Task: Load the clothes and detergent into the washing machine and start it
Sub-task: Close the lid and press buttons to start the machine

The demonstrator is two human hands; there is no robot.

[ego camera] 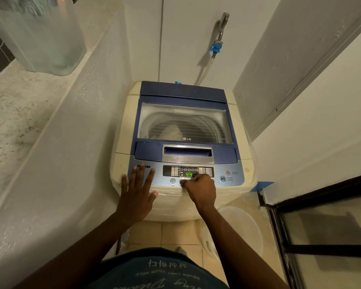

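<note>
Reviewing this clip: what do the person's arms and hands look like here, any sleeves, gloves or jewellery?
Both arms are bare from the bottom of the picture to the fingertips, with no sleeves in view. The left hand and right hand wear no gloves, and no rings, watch or bracelet are visible. Below is a dark blue shirt with white lettering.

Lid [187, 139] reads "LG"; display [189, 174] shows "44"; button [222, 178] labelled "START PAUSE".
</note>
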